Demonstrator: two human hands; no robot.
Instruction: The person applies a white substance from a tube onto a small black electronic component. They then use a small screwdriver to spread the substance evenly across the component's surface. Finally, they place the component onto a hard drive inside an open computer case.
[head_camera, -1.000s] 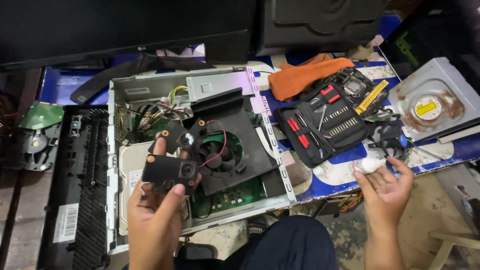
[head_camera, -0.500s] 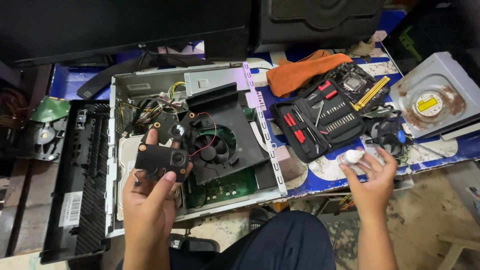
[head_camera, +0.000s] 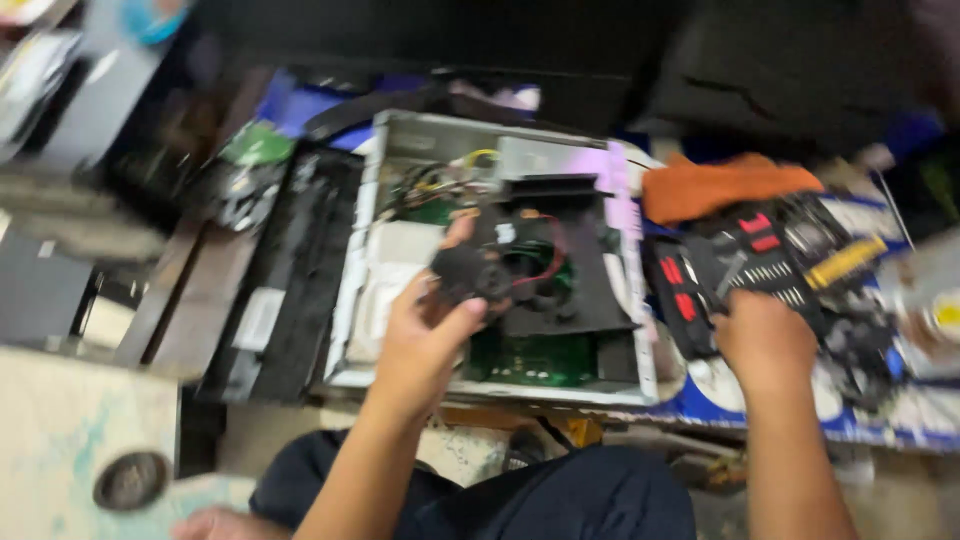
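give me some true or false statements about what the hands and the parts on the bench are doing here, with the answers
1. The left hand holds a small black part above the open computer case. True.
2. The right hand is inside the computer case. False: it rests at the open tool kit, to the right of the case.
3. An orange cloth lies behind the tool kit. True.
4. The case's cover is closed. False: it is open, showing a green circuit board and a black fan shroud.
5. Both hands grip the black part. False: only the left hand does.
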